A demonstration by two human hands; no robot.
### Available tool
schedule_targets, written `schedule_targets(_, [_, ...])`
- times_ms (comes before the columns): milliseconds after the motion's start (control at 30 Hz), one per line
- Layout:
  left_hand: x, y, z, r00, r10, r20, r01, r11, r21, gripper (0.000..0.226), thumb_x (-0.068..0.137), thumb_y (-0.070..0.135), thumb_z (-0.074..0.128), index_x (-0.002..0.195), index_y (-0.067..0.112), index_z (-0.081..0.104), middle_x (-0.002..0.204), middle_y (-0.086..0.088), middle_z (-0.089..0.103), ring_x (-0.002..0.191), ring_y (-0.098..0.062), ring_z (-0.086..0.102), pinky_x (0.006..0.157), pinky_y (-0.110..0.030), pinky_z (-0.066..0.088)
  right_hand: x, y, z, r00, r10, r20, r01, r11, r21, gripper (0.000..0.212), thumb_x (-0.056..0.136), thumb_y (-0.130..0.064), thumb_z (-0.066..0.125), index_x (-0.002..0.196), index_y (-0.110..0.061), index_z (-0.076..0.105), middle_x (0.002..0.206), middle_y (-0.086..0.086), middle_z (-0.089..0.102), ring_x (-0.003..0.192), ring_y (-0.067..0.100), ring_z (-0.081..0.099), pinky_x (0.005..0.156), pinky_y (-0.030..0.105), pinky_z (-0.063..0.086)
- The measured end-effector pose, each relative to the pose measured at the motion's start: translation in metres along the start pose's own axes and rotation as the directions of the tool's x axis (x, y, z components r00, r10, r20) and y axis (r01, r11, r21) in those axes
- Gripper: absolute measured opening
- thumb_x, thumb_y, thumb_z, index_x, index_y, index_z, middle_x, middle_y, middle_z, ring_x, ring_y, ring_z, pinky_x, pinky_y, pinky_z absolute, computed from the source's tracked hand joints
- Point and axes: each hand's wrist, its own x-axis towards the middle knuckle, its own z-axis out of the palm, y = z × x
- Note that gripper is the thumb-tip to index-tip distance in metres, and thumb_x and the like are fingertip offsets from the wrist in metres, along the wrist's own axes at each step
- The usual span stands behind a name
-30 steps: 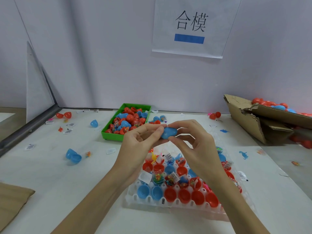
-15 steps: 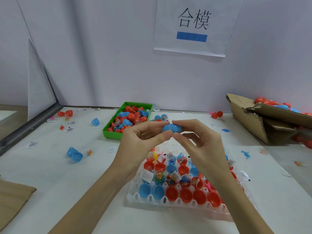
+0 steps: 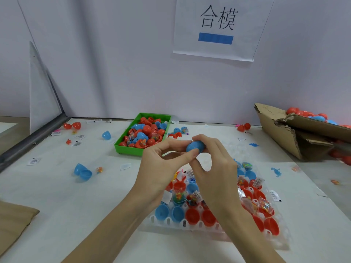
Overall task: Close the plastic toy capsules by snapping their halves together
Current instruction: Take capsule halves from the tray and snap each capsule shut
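A blue egg-shaped capsule [image 3: 195,146] is held above the table, its two halves together. My left hand [image 3: 163,164] pinches its left end between thumb and fingers. My right hand [image 3: 214,168] grips its right end from above and below. Under both hands lies a white plastic tray [image 3: 182,223] whose cups hold open red and blue capsule halves, several with small toy packets inside.
A green bin [image 3: 129,149] of red and blue capsules stands behind the hands. At the right a torn cardboard box [image 3: 281,133] holds more capsules. An open blue capsule [image 3: 82,171], loose halves, toy packets and paper slips lie scattered on the white table. Brown cardboard [image 3: 13,219] lies front left.
Both hands have kept hold of the blue capsule and turned it slightly; its halves now look pressed together. The camera has shifted a little.
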Motion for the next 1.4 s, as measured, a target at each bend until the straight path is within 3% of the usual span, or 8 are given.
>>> schedule_targets(133, [-0.002, -0.002, 0.003, 0.996, -0.019, -0.084, 0.021, 1.000, 0.017, 0.025, 0.066, 0.038, 0.085, 0.089, 0.032, 0.081, 0.088, 0.012, 0.080, 0.088, 0.001, 0.075, 0.070, -0.007, 0.054, 0.000, 0.003, 0.001, 0.996, -0.077, 0.034, 0.080, 0.993, -0.084, 0.040, 0.090, -0.006, 0.072, 0.130, -0.003, 0.066, 0.122, 0.010, 0.069, 0.110, 0.023, 0.067, 0.100, 0.027, 0.052])
schedule_targets(367, [-0.004, -0.007, 0.004, 0.989, -0.104, -0.104, 0.104, 0.995, -0.011, 0.025, 0.074, 0.031, 0.089, 0.097, 0.025, 0.082, 0.093, 0.005, 0.081, 0.094, -0.009, 0.076, 0.079, -0.019, 0.061, 0.000, 0.013, 0.003, 0.987, -0.094, 0.131, 0.109, 0.987, -0.114, 0.044, 0.091, 0.003, 0.070, 0.133, -0.005, 0.063, 0.125, 0.005, 0.064, 0.113, 0.014, 0.060, 0.101, 0.002, 0.035])
schedule_targets(567, [-0.001, -0.001, 0.001, 0.960, -0.258, 0.112, 0.281, 0.895, -0.345, 0.024, 0.085, 0.021, 0.082, 0.108, 0.013, 0.079, 0.112, -0.014, 0.078, 0.104, -0.023, 0.077, 0.084, -0.024, 0.060, 0.002, 0.015, 0.001, 0.995, -0.085, 0.044, 0.085, 0.996, -0.016, 0.039, 0.094, -0.006, 0.071, 0.131, -0.006, 0.062, 0.123, 0.004, 0.064, 0.109, -0.001, 0.052, 0.099, 0.002, 0.037])
schedule_targets(700, [0.002, -0.003, -0.002, 0.932, -0.320, 0.173, 0.363, 0.827, -0.429, 0.034, 0.088, 0.014, 0.078, 0.120, 0.005, 0.073, 0.116, -0.019, 0.076, 0.108, -0.031, 0.075, 0.083, -0.028, 0.062, -0.001, 0.013, 0.001, 0.994, -0.096, 0.047, 0.096, 0.995, 0.014, 0.042, 0.092, -0.005, 0.074, 0.132, -0.005, 0.062, 0.123, 0.004, 0.065, 0.111, 0.003, 0.057, 0.099, 0.006, 0.042])
schedule_targets(867, [0.006, -0.005, -0.005, 0.914, -0.360, 0.188, 0.406, 0.803, -0.437, 0.041, 0.083, 0.014, 0.079, 0.121, 0.000, 0.073, 0.111, -0.017, 0.077, 0.104, -0.030, 0.077, 0.094, -0.036, 0.061, -0.002, 0.009, 0.002, 0.993, -0.098, 0.069, 0.098, 0.995, 0.009, 0.045, 0.090, -0.016, 0.078, 0.131, -0.006, 0.063, 0.121, 0.004, 0.066, 0.109, 0.002, 0.057, 0.099, 0.007, 0.044])
schedule_targets(1067, [0.008, -0.004, -0.007, 0.913, -0.376, 0.160, 0.409, 0.830, -0.378, 0.027, 0.079, 0.011, 0.082, 0.104, 0.008, 0.076, 0.107, -0.018, 0.077, 0.094, -0.028, 0.078, 0.086, -0.031, 0.063, -0.004, 0.006, 0.004, 0.994, -0.068, 0.083, 0.068, 0.998, 0.011, 0.037, 0.092, -0.013, 0.075, 0.126, -0.006, 0.065, 0.118, 0.004, 0.067, 0.105, 0.009, 0.062, 0.097, 0.009, 0.045])
schedule_targets(1233, [0.008, -0.004, -0.008, 0.911, -0.381, 0.158, 0.412, 0.834, -0.367, 0.042, 0.075, 0.012, 0.082, 0.114, 0.001, 0.074, 0.109, -0.020, 0.077, 0.096, -0.031, 0.078, 0.089, -0.034, 0.062, -0.004, 0.004, 0.005, 0.994, -0.051, 0.092, 0.050, 0.999, 0.012, 0.035, 0.091, -0.017, 0.075, 0.123, -0.008, 0.066, 0.115, 0.001, 0.067, 0.100, 0.003, 0.057, 0.093, 0.004, 0.042])
schedule_targets(1400, [0.010, -0.002, -0.010, 0.914, -0.379, 0.142, 0.405, 0.852, -0.331, 0.039, 0.069, 0.016, 0.085, 0.106, 0.006, 0.077, 0.104, -0.017, 0.079, 0.094, -0.031, 0.079, 0.079, -0.028, 0.064, -0.006, 0.003, 0.004, 0.997, -0.027, 0.070, 0.025, 0.999, 0.038, 0.040, 0.090, -0.018, 0.075, 0.127, -0.008, 0.065, 0.118, 0.000, 0.067, 0.104, 0.003, 0.060, 0.096, 0.006, 0.044])
